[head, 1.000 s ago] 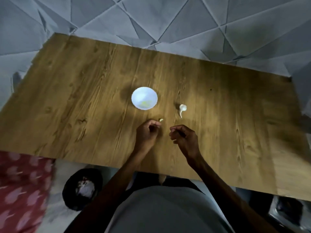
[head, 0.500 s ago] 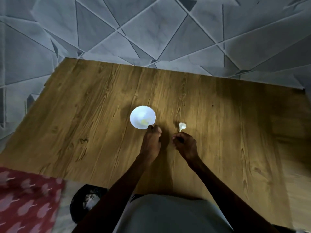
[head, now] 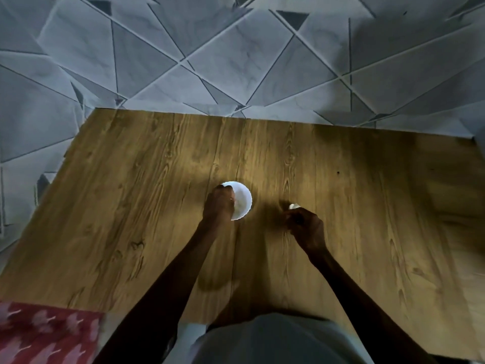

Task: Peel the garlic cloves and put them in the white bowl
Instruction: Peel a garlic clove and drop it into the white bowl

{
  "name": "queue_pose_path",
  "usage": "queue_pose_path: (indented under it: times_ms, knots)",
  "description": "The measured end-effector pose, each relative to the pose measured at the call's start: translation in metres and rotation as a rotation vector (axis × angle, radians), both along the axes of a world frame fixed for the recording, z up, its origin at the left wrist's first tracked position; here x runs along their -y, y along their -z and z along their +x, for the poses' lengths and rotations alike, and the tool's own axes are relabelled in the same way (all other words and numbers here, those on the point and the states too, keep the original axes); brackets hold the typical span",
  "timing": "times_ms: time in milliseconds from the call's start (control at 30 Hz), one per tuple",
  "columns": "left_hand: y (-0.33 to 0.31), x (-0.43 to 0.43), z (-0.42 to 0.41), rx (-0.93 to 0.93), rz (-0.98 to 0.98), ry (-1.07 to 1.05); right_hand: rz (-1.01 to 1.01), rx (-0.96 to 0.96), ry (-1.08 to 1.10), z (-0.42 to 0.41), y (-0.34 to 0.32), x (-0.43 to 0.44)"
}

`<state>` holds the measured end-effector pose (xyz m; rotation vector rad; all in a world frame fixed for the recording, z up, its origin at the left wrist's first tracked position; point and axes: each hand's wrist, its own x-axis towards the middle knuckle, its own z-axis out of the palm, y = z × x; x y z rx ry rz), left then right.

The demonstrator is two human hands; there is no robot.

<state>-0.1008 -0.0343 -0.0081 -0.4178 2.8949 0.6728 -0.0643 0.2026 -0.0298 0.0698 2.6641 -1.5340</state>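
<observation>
While outstretched, left hand (head: pixel 219 203) over white bowl (head: pixel 244 203), right hand (head: pixel 305 227) beside garlic (head: pixel 294 206).

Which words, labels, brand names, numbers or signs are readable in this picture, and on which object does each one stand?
There are none: no text can be read in this view.
White bowl: plain, no mark visible.
Wooden table: only wood grain.
Red cloth: a blurred pale pattern, no letters.
Grey tiles: only lines and dark triangles.
</observation>
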Motion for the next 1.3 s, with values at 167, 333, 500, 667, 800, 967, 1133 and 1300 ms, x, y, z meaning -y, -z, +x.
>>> queue_pose_path:
  times_ms: [167,333,500,667,800,967,1133,1300]
  knots:
    - [-0.021,-0.031,0.015,-0.244,0.308,0.102,0.025,0.092,0.195,-0.007,0.005,-0.023]
    - [0.003,-0.084,0.014,-0.066,0.551,0.204,0.175,-0.083,0.029,-0.020,0.007,-0.026]
    - [0.020,-0.114,-0.010,0.096,0.619,0.095,0.141,-0.076,-0.113,-0.031,0.002,-0.015]
    - [0.022,-0.115,-0.010,0.101,0.623,0.062,0.124,-0.085,-0.082,-0.027,0.007,-0.023]
    - [0.024,-0.114,0.001,0.083,0.625,0.045,0.097,-0.091,-0.081,-0.021,0.015,-0.028]
    - [0.023,-0.117,0.011,0.077,0.586,-0.041,0.201,-0.063,-0.037,-0.018,0.017,-0.021]
    - [0.020,-0.116,0.016,0.117,0.575,-0.055,0.189,-0.071,-0.058,-0.017,0.019,-0.020]
    - [0.012,-0.118,0.020,0.155,0.695,-0.042,0.106,-0.048,-0.100,-0.024,0.020,-0.029]
